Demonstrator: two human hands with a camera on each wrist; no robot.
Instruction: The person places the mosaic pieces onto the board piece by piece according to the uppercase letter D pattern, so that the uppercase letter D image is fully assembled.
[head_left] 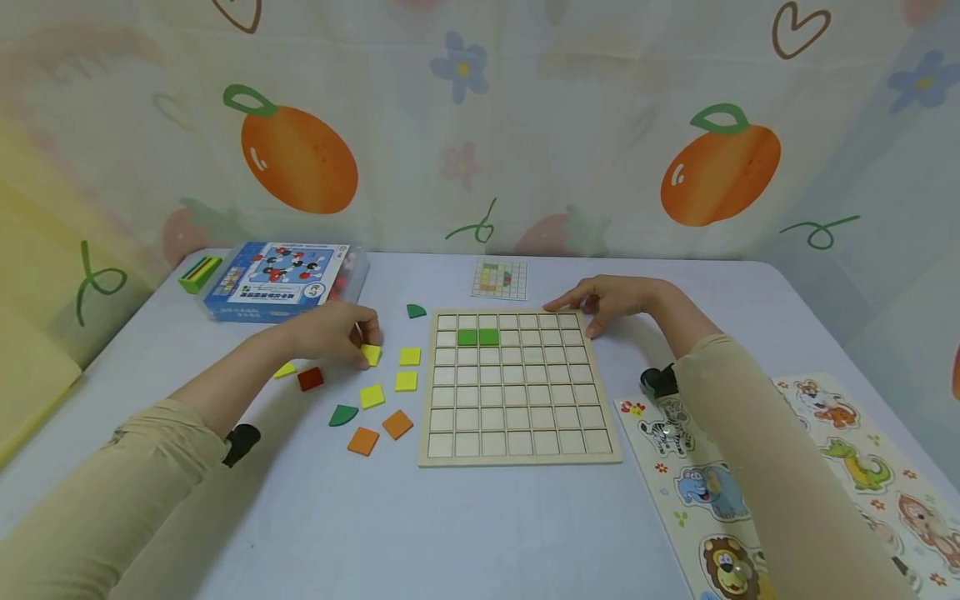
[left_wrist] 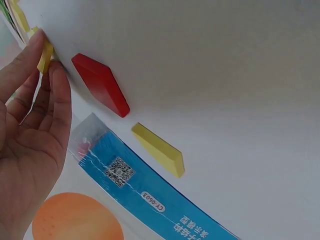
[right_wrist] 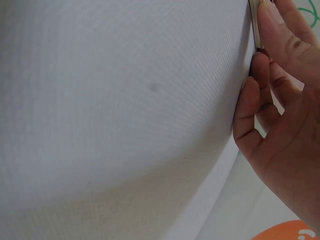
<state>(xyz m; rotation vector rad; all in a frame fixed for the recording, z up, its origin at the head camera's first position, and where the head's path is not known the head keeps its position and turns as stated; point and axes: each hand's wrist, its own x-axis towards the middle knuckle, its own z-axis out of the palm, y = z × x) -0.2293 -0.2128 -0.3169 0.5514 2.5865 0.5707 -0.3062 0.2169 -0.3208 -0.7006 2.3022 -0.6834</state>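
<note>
Between thumb and fingers, my left hand (head_left: 330, 335) pinches a yellow square tile (head_left: 371, 355); the left wrist view also shows this yellow tile (left_wrist: 45, 59) in the fingertips. My right hand (head_left: 618, 298) grips the far right corner of a wooden grid board (head_left: 519, 460), thumb on its side edge and a finger along its far edge. Two green square tiles (head_left: 477, 337) lie side by side in the board's second row. Left of the board are several yellow tiles (head_left: 407, 381), two orange tiles (head_left: 363, 442), two green quarter-round tiles (head_left: 343, 415) and a red tile (head_left: 311, 379).
Behind the board lies a small pattern card (head_left: 499, 279). A blue boxed set (head_left: 277, 279) stands at the back left, with a stack of coloured pieces (head_left: 199, 274) beside it. An animal puzzle board (head_left: 697, 492) lies at the right, partly under my right forearm.
</note>
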